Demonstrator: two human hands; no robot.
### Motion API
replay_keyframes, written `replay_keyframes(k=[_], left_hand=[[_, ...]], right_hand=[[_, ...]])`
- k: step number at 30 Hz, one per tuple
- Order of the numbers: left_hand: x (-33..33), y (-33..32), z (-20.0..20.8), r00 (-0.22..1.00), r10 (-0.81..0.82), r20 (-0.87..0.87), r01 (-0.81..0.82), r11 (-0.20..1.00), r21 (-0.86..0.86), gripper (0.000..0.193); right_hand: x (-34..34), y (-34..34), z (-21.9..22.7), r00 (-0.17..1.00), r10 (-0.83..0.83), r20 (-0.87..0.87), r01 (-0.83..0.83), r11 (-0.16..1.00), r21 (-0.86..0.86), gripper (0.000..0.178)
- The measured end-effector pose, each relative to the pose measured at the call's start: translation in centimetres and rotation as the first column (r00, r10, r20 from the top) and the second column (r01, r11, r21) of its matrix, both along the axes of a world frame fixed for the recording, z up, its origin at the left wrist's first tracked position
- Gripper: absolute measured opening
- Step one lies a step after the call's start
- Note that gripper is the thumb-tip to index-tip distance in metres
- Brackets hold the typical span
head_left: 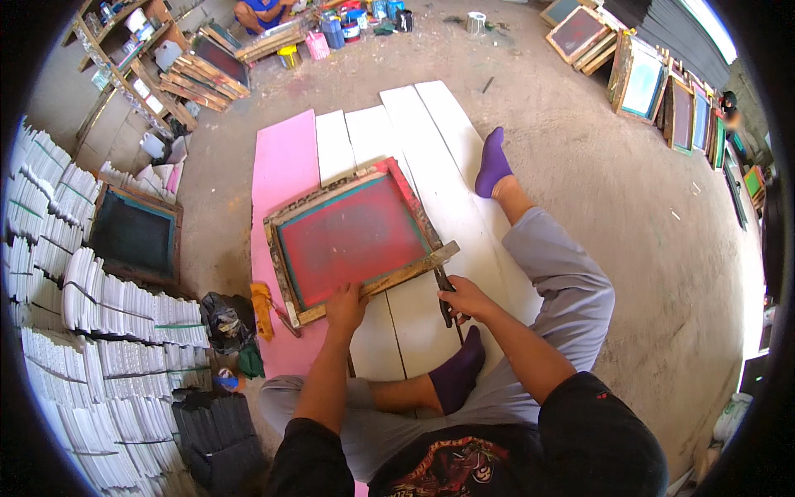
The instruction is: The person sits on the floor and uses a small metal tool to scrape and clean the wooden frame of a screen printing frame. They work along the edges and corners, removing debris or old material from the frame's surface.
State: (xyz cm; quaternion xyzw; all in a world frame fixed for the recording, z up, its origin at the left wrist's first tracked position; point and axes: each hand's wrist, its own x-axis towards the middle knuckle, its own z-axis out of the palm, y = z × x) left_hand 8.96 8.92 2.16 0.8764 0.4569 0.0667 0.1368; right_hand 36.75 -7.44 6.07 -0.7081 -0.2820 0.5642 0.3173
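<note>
A wooden screen-printing frame [356, 236] lies slightly turned on the boards in front of me. Its mesh is stained red, with a blue-green border and worn, paint-marked wood. My left hand [346, 311] grips the frame's near edge, with the fingertips over the wood. By the near right corner, my right hand [465, 300] is closed round a dark-handled tool [444, 300]. The tool's metal end reaches up to that corner; its exact kind cannot be made out. Left of the frame lie a yellow-orange object [262, 311] and a thin reddish tool [287, 321].
White boards [447, 124] and a pink board [283, 157] lie beneath the frame. Bundled white stacks [124, 364] and a dark screen [137, 232] stand left. More frames [642, 79] lean at the far right. Paint cans [352, 29] and a seated person [263, 12] are at the back.
</note>
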Motion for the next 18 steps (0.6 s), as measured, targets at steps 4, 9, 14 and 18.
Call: replay_keyframes(k=[4,9,14,18], left_hand=[[-0.6,-0.4,0.9,1.0,-0.006,-0.012,0.005,0.999,-0.036,0.039],[-2.6,-0.2,0.1,0.997,-0.042,0.059,0.046,0.997,-0.064,0.049],[-3.9,-1.4,-0.3,0.988,-0.08,0.132,0.081,0.997,-0.007,0.058],[-3.6,-1.3,-1.0,0.987,-0.051,0.154,0.054,0.998,-0.017,0.059]], right_hand=[[-2.5,0.6,0.5,0.966,0.091,0.242,-0.087,0.996,-0.03,0.031],[-4.5,1.3,-1.5,0.849,0.176,0.498,-0.155,0.984,-0.082,0.031],[-4.6,1.6,-1.5,0.836,0.16,0.525,-0.109,0.986,-0.127,0.031],[-4.6,1.9,-1.3,0.821,0.18,0.542,-0.113,0.981,-0.155,0.032]])
